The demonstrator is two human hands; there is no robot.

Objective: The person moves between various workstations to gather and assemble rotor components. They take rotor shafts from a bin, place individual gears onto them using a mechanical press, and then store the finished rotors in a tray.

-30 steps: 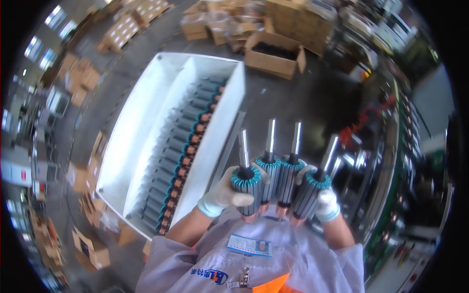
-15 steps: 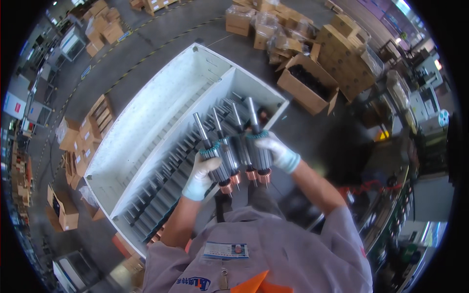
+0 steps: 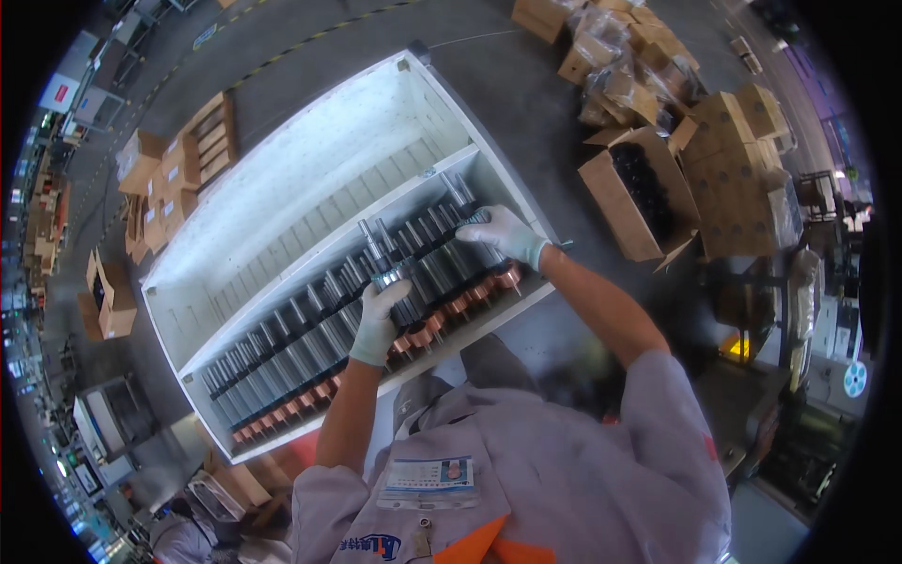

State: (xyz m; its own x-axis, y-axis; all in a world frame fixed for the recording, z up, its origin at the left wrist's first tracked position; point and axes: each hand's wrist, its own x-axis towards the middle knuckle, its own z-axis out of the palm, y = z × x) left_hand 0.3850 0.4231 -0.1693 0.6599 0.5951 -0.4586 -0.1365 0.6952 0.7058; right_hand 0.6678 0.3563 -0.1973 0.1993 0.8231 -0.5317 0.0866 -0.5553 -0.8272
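A row of motor armatures (image 3: pixel 305 343), with grey cores, steel shafts and copper commutators, fills the near compartment of a white two-part box (image 3: pixel 174 352). My left hand (image 3: pixel 378 324), in a pale glove, is closed round an armature (image 3: pixel 402 303) near the row's middle, thumb across its core. At the right end, my gloved right hand (image 3: pixel 509 235) is closed over the upper part of another armature (image 3: pixel 463 195). Both held armatures are in the near compartment, shafts pointing up and away from me. Whether each hand grips a second one is hidden.
The box's far compartment (image 3: pixel 282 197) shows bare white walls. An opened carton (image 3: pixel 620 202) with dark parts stands right of the box, beside stacked cartons (image 3: pixel 723 179). More cartons (image 3: pixel 174 174) and a pallet (image 3: pixel 214 141) are at the left. Another person (image 3: pixel 183 540) is at the lower left.
Both hands have lowered the armatures from above the near edge into the box's near compartment, among the row. My hands have moved apart, the right one towards the box's right end.
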